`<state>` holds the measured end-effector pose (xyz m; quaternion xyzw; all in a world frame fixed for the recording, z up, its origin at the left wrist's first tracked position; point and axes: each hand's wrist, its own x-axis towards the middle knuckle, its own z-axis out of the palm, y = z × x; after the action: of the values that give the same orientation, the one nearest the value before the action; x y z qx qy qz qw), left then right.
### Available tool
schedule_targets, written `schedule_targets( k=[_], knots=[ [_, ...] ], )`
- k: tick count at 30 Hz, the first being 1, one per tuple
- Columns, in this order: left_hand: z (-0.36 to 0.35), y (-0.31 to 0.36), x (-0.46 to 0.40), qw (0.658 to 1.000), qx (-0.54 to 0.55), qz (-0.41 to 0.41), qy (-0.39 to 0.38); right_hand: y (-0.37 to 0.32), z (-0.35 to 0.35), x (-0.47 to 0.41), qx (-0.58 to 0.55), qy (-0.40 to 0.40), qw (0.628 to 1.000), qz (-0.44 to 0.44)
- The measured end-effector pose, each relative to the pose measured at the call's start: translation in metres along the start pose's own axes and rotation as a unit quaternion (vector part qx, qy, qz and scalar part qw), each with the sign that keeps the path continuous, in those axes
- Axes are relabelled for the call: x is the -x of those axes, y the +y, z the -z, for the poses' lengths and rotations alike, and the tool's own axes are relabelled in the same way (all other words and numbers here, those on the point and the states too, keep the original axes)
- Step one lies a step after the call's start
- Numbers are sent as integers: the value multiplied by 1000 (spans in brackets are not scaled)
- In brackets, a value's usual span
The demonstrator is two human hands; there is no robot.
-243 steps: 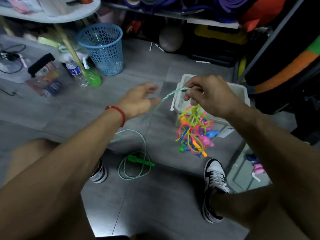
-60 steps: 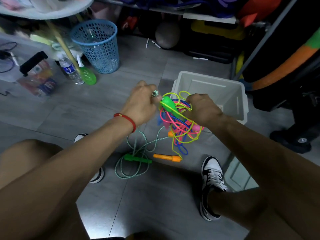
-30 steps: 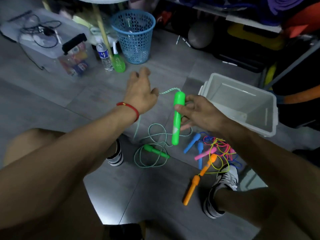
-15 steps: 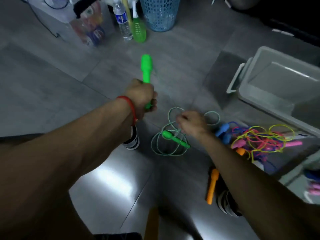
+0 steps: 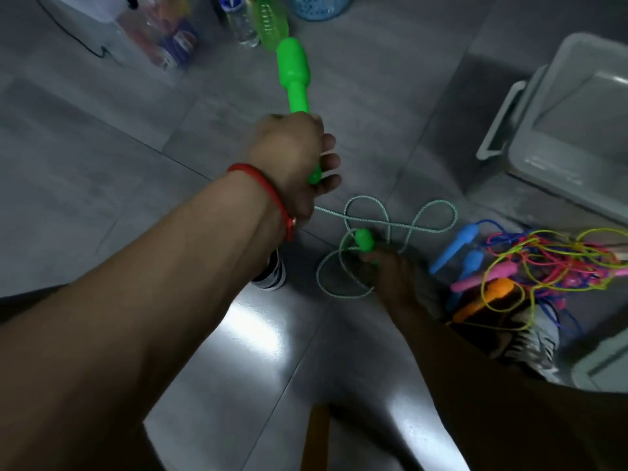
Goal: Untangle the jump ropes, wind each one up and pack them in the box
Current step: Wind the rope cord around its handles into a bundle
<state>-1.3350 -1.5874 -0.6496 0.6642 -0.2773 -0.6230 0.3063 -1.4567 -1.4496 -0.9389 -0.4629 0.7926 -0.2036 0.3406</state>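
left hand [image 5: 289,154] grip: closed on green handle [image 5: 294,73] | right hand [image 5: 387,270] grip: closed on second handle [image 5: 364,240] | box [image 5: 560,130] far right | floor [image 5: 102,164] open left

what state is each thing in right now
left hand: closed around one green handle
right hand: on the second green handle, grip unclear
green rope: loose loops on floor
coloured ropes: tangled pile on floor
box: open; nothing visible inside

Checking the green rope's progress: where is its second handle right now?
The second green handle is low at centre-right of the head view, at the right hand's fingertips, amid the green rope's loops on the floor, left of the tangled ropes.
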Motion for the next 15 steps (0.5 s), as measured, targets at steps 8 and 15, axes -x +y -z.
schedule_targets(
  k=[8,15],
  knots=[
    [-26,7,28,996,-24,-81,-42,-101,135,5,-279,41,959,23],
    [-27,-3,82,971,-118,-81,-189,-181,281,73,-356,-76,926,99]
  ],
)
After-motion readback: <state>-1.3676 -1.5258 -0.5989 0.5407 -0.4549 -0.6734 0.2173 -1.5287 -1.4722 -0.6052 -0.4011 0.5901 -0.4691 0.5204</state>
